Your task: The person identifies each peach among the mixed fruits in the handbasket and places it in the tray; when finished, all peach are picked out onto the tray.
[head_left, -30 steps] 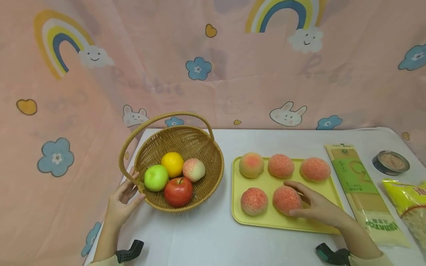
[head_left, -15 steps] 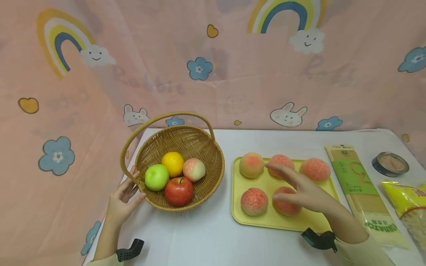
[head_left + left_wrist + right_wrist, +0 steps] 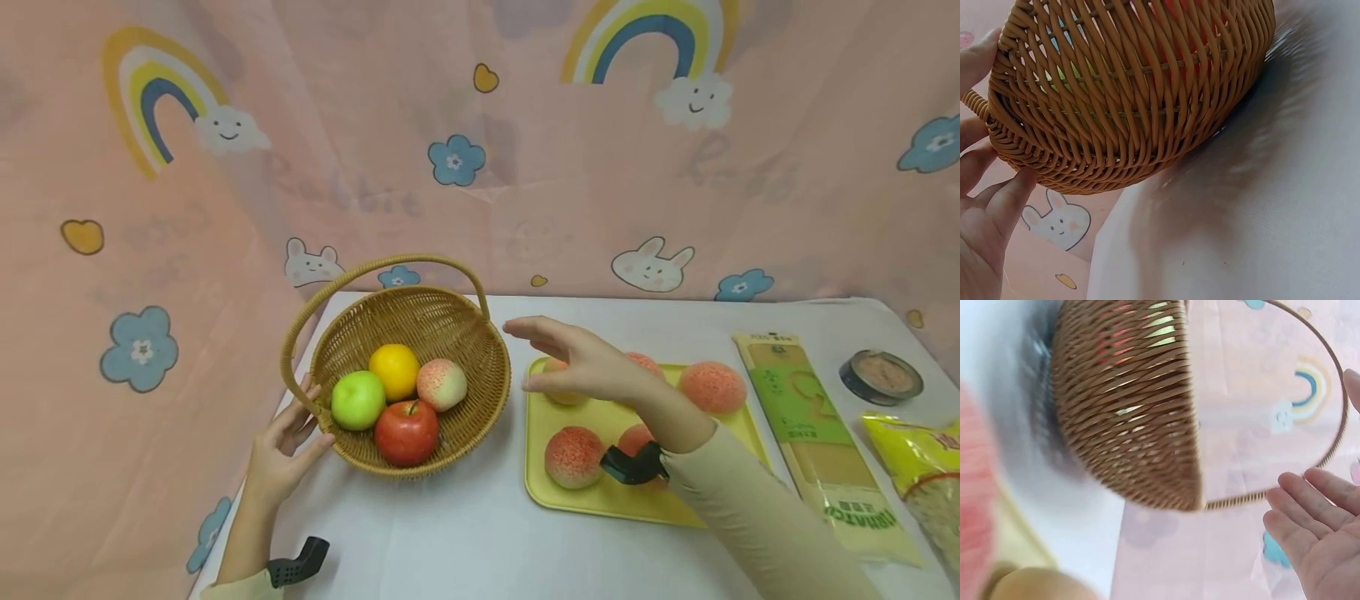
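A wicker basket (image 3: 476,417) with a tall arched handle stands at the left of the table. Inside lie a green apple (image 3: 357,401), a yellow-orange fruit (image 3: 394,372), a pale peach (image 3: 442,385) and a red apple (image 3: 407,433). My left hand (image 3: 273,454) holds the basket's left rim by the handle's foot, thumb on one side and fingers on the other. Empty, with fingers extended, my right hand (image 3: 588,362) hovers over the back left of a yellow tray (image 3: 540,492), fingertips close to the basket's right rim. Peaches on the tray, such as the front left peach (image 3: 573,457), are partly hidden by my right arm.
Right of the tray lies a long green-labelled packet (image 3: 806,400). Beyond it are a round tin (image 3: 881,377) and a yellow plastic bag (image 3: 911,450). A pink patterned cloth (image 3: 525,208) hangs behind the white table (image 3: 420,533).
My right hand has come off the front right peach, risen and swung left to the basket's right side. That peach stays on the tray. My left hand keeps its hold on the rim.
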The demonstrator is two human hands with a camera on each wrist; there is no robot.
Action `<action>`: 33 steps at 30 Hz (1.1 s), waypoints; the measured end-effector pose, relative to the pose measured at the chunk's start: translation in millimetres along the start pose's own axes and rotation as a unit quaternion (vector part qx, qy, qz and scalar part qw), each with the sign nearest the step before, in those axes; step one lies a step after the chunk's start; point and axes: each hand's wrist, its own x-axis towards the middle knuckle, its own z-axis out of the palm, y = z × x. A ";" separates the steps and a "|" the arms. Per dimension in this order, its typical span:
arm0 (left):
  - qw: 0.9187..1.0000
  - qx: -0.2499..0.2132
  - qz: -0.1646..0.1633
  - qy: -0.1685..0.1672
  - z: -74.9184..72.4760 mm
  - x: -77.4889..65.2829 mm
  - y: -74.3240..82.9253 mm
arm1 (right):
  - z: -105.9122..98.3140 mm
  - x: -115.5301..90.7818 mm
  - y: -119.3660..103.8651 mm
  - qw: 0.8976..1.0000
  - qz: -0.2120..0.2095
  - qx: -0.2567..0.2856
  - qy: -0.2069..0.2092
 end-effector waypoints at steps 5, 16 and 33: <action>1.000 -0.007 0.019 -0.004 0.1 0.8 -0.9 | 5.2 39.7 -16.4 1.000 -0.001 -0.018 -0.025; 1.000 -0.011 0.020 0.002 1.8 0.3 0.4 | 32.5 110.6 -39.3 0.995 0.013 -0.069 -0.068; 1.000 0.016 0.012 0.003 1.0 0.8 0.5 | 51.1 162.7 9.0 0.970 0.153 -0.030 -0.186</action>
